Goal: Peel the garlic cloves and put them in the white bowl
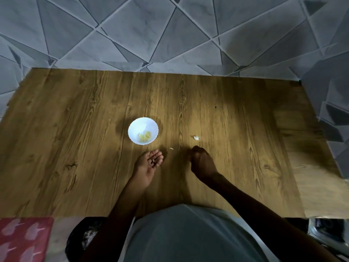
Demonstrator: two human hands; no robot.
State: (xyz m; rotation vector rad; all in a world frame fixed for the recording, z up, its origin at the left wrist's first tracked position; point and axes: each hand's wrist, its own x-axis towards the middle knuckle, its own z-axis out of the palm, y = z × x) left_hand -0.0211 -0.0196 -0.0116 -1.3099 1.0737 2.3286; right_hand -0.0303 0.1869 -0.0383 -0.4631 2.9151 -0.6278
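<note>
A small white bowl [143, 130] stands on the wooden table [75, 129] and holds several peeled yellowish garlic cloves [145, 137]. My left hand [149, 164] lies palm up just below the bowl, cupped, with small dark scraps of peel in the palm. My right hand [201, 163] rests to the right with its fingers curled into a fist; whether it holds anything is hidden. A white bit of garlic or peel [196, 138] lies above my right hand. A smaller pale scrap [171, 148] lies between my hands.
A wall of grey triangular tiles [170, 35] rises behind the table's far edge. A red patterned cloth [22, 241] lies at the lower left, beside a dark round bin [83, 241]. A metal object [326, 233] shows at the lower right.
</note>
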